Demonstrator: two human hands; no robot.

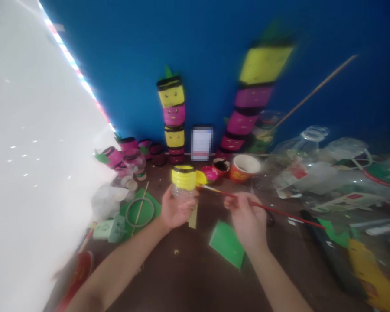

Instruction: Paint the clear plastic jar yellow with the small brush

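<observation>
My left hand [179,209] is wrapped round the lower, clear part of a plastic bottle piece [183,178], whose upper band is yellow with a dark rim. In my right hand [248,212] is a thin red paintbrush [279,211], pinched between the fingers. Its pale tip points left, beside the yellow piece and in front of a yellow paint container [200,178]. Just right of that are a pink paint container [209,173] and a cup of dark paint [221,166].
Stacked yellow and pink painted pieces [174,115] stand against the blue wall. A paper cup [245,168] is behind my right hand. Clear plastic bottles [312,160] crowd the right. Green paper [227,244] lies in front, and a yellow tool [373,275] at lower right.
</observation>
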